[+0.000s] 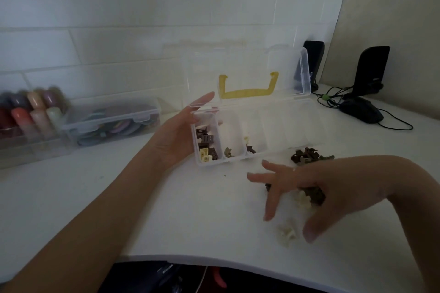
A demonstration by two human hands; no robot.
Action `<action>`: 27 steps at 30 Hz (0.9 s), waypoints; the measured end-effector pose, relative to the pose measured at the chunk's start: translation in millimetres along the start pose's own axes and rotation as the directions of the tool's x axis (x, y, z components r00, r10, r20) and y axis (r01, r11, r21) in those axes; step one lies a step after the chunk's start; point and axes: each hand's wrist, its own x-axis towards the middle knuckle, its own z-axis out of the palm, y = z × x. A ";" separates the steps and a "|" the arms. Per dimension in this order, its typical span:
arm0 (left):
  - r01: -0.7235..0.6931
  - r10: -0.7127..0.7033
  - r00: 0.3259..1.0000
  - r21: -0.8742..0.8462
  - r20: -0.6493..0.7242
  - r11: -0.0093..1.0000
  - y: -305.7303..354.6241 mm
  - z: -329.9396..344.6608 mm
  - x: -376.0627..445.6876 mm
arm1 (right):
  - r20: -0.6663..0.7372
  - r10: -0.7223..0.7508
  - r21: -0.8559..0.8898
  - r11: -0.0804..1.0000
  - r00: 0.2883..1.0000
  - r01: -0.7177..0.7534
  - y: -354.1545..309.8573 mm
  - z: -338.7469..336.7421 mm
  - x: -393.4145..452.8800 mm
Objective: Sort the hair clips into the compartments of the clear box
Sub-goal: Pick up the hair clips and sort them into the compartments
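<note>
While my left hand (183, 131) steadies the clear box (250, 135), I'd lower my spread, empty right hand (307, 188) onto the near cream clip (287, 233).

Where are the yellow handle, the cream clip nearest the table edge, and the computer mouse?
yellow handle (247, 93): head view, middle of its bottom bar, on the open lid.
cream clip (286, 233): head view, centre of its body, on the table.
computer mouse (360, 112): head view, top of its shell.
</note>
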 end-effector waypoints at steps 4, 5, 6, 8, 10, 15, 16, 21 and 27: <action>0.001 -0.001 1.000 0.008 -0.006 1.000 -0.9 -1.1 0.6 | -0.007 0.022 -0.065 0.998 1.000 -0.023 4.7 8.4 13.1; 0.005 -0.005 1.000 0.009 -0.010 1.000 -1.0 -1.1 1.0 | -0.015 0.027 -0.056 0.998 1.000 -0.028 4.8 9.2 15.0; 0.008 -0.007 1.000 0.009 -0.012 1.000 -1.1 -1.3 1.3 | -0.027 0.032 -0.034 0.999 0.999 -0.033 4.2 9.5 15.5; 0.010 -0.010 1.000 0.008 -0.012 1.000 -1.1 -1.8 1.6 | -0.070 0.035 0.027 0.999 0.997 -0.033 2.8 9.0 15.6; 0.009 -0.009 1.000 0.003 -0.011 1.000 -1.6 -2.4 1.8 | -0.146 0.032 0.081 0.996 0.989 -0.020 -0.3 6.9 13.5; 0.014 -0.014 1.000 0.001 -0.021 1.000 -2.3 -2.4 2.4 | -0.502 -0.006 0.321 0.927 0.865 0.192 -1.4 -2.3 9.7; 0.014 -0.014 1.000 -0.003 -0.017 1.000 -2.3 -2.8 2.3 | -0.566 0.016 0.374 0.896 0.824 0.240 0.2 -3.9 10.2; 0.011 -0.011 1.000 0.016 -0.010 1.000 -1.7 -2.3 1.3 | -0.747 0.108 0.416 0.845 0.656 0.335 12.2 -3.6 24.9; 0.015 -0.015 1.000 0.028 -0.005 0.999 -1.4 -2.7 0.6 | -0.874 0.104 0.253 0.931 0.474 0.263 16.6 3.6 43.0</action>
